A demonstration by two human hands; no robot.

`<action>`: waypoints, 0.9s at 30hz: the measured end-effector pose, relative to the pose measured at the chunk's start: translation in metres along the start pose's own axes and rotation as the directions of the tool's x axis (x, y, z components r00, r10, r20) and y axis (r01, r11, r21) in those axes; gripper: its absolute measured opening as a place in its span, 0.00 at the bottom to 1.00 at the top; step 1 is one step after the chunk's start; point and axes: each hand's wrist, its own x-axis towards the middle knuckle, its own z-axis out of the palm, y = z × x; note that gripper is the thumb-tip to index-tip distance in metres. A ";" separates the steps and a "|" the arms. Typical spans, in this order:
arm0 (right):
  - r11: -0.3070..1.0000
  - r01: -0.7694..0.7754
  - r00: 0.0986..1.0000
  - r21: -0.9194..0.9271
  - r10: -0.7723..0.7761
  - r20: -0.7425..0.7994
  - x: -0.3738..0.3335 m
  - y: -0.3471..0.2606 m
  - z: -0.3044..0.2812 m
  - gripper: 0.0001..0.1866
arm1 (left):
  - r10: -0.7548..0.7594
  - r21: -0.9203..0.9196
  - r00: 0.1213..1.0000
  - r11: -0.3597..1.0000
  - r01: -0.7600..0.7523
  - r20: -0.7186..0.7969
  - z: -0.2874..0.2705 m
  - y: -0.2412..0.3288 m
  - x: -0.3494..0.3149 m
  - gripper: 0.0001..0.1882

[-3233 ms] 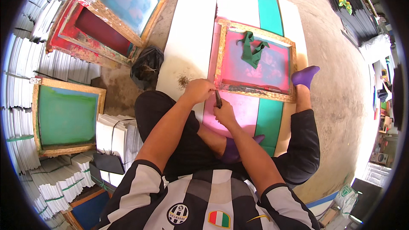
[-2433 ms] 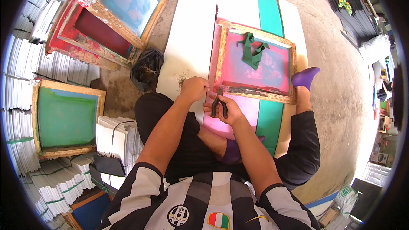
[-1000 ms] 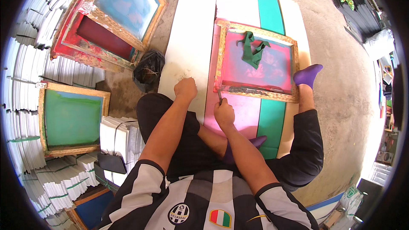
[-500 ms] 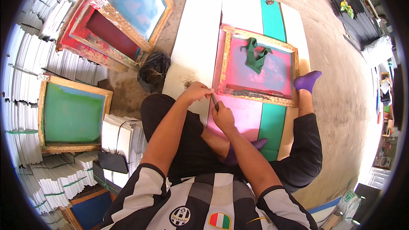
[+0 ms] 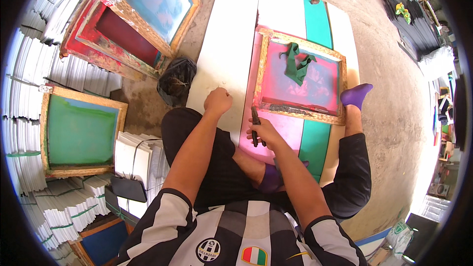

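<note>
My right hand (image 5: 263,132) is wrapped round black-handled pliers (image 5: 255,118), their jaws pointing away from me. The pliers are above the pink board (image 5: 276,143), close to the near left corner of a wood-framed printing screen (image 5: 300,79). My left hand (image 5: 218,101) is closed in a fist at the white board (image 5: 231,29). What it holds, if anything, is hidden. A few tiny specks show just beyond its knuckles. Across the far part of the screen's mesh lies a crumpled dark green cloth (image 5: 297,66).
A black plastic bag (image 5: 177,81) stands left of the boards. More framed screens lean at the left, one with green mesh (image 5: 81,133). Bundled white stacks (image 5: 32,79) line the left side. My foot in a purple sock (image 5: 355,94) is beside the screen's right edge.
My hands have parted. The left has closed into a fist where dark bits were scattered, and these are mostly out of sight. The right has turned the pliers, showing their handles.
</note>
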 end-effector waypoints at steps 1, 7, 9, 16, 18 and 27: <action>0.999 -0.034 0.999 0.008 0.034 -0.008 -0.001 0.001 -0.009 0.24 | -0.073 0.125 0.997 0.989 0.074 -0.008 -0.005 0.009 -0.005 0.15; 0.997 -0.067 0.994 -0.038 0.064 -0.088 0.012 0.017 -0.024 0.21 | -0.195 0.325 0.980 0.925 0.198 -0.041 -0.025 0.032 -0.016 0.16; 0.999 -0.044 0.995 -0.020 0.042 -0.092 0.017 0.023 -0.019 0.20 | -0.202 0.331 0.979 0.922 0.203 -0.037 -0.024 0.027 -0.014 0.16; 1.000 0.009 0.984 0.027 -0.004 -0.180 0.022 0.022 -0.006 0.08 | -0.233 0.352 0.972 0.907 0.230 -0.036 -0.020 0.022 -0.008 0.15; 1.000 -0.018 0.981 0.005 0.019 -0.193 0.021 0.017 -0.005 0.08 | -0.219 0.352 0.975 0.910 0.220 -0.042 -0.020 0.023 -0.009 0.14; 0.991 -0.119 0.961 -0.063 0.099 -0.257 0.032 0.003 0.008 0.11 | -0.175 0.281 0.985 0.945 0.170 -0.006 -0.021 0.027 -0.012 0.22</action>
